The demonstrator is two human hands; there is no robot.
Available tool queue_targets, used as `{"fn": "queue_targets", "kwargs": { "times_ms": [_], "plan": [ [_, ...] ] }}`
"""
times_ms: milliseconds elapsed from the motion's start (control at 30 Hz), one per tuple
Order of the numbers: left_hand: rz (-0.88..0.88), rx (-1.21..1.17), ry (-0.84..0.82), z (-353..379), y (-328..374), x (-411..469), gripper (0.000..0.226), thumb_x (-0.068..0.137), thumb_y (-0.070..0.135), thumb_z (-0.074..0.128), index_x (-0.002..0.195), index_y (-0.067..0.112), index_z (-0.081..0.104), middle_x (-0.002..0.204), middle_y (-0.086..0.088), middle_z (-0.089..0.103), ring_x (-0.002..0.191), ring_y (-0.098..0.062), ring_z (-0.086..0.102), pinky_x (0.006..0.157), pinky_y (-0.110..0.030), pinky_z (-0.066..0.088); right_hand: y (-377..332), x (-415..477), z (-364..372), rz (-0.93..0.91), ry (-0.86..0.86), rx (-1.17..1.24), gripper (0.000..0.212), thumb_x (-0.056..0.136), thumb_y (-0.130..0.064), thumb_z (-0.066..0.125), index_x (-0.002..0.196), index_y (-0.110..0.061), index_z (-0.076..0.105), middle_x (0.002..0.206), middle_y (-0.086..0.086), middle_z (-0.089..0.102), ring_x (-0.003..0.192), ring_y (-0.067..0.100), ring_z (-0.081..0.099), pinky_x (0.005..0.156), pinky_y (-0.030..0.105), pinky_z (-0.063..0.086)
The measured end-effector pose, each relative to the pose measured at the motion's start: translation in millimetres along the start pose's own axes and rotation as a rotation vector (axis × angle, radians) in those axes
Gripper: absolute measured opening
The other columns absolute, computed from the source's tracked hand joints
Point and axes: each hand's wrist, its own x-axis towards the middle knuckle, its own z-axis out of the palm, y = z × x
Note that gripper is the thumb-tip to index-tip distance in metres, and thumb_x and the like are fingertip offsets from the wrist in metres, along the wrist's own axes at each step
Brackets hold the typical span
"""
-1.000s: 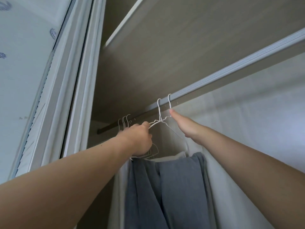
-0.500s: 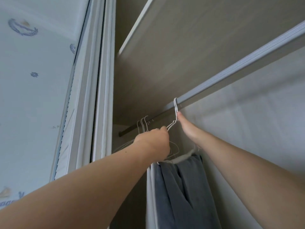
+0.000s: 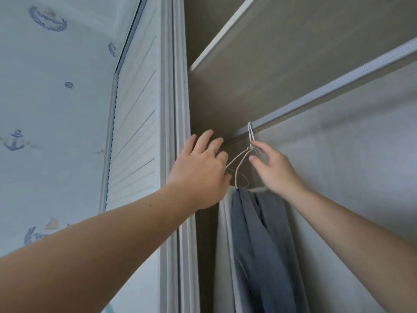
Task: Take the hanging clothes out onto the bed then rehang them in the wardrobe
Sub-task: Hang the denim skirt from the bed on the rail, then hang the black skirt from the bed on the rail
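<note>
Our right hand (image 3: 274, 170) pinches the neck of the white wire hanger (image 3: 250, 132), which hooks on the wardrobe rail (image 3: 338, 86). The grey garment (image 3: 259, 233) hangs below it, just beside a white garment (image 3: 222, 233). Our left hand (image 3: 198, 170), fingers spread and holding nothing, covers the hanger's left shoulder, close to the door frame (image 3: 178, 86) under the shelf (image 3: 293, 41).
</note>
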Motion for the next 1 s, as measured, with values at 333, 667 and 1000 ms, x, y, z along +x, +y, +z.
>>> {"fn": "queue_targets", "kwargs": {
  "times_ms": [333,667,1000],
  "plan": [
    [-0.210,-0.079,-0.023,-79,-92,-228,0.061,0.098,0.051,0.034,0.147,0.017,0.045,0.159,-0.009,0.035,0.151,-0.037,0.017,0.119,-0.059,0.016,-173,-180,70,-0.280,-0.124,-0.152,0.052,0.093,-0.033,0.046,0.143,-0.020,0.043,0.148,-0.003,0.045,0.141,0.019,0.033,0.115,0.047,0.027],
    [-0.521,0.033,-0.372,-190,-154,-547,0.068,0.099,0.059,0.029,0.156,0.023,0.026,0.166,-0.003,0.017,0.154,-0.033,0.003,0.121,-0.053,0.001,-386,-389,191,-0.312,-0.561,0.032,0.063,0.094,-0.052,0.034,0.152,-0.032,0.018,0.163,-0.010,0.010,0.151,0.021,0.001,0.117,0.057,-0.002],
    [-1.035,0.330,-0.822,-363,-155,-818,0.075,0.095,0.067,0.025,0.159,0.030,0.012,0.168,0.000,0.005,0.154,-0.028,-0.008,0.121,-0.053,-0.003,-583,-610,261,-0.501,-1.095,0.320,0.074,0.091,-0.068,0.016,0.154,-0.035,-0.004,0.165,-0.007,-0.004,0.151,0.026,-0.004,0.117,0.060,-0.001]
  ]
}}
